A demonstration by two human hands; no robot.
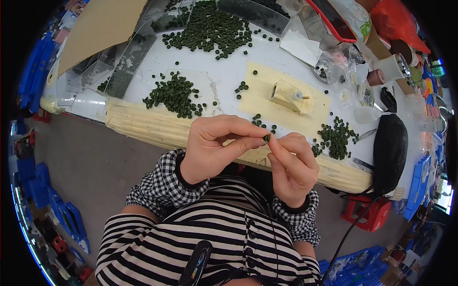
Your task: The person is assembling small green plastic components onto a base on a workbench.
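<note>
Between thumb and forefinger, my left hand (pixel 212 148) pinches a small dark green round piece (pixel 266 137) just above the table's front edge. The fingertips of my right hand (pixel 295 167) meet it from the other side, thumb and forefinger pressed close; whether they grip the piece too is hard to make out. Loose green pieces (pixel 257 119) lie just beyond my fingers. One heap of such pieces (pixel 174 95) is to the left and a smaller heap (pixel 338 137) to the right. A taped block with a small metal pin (pixel 291 97) stands on a yellowish taped patch (pixel 255 97).
A large heap of green pieces (pixel 210 28) and clear trays (pixel 129 62) fill the far left, partly under cardboard (pixel 102 28). A red-framed phone (pixel 334 19), white paper (pixel 299 46) and plastic bags lie far right. A black pouch (pixel 390 148) stands at the right edge; below is a red stool (pixel 367 214).
</note>
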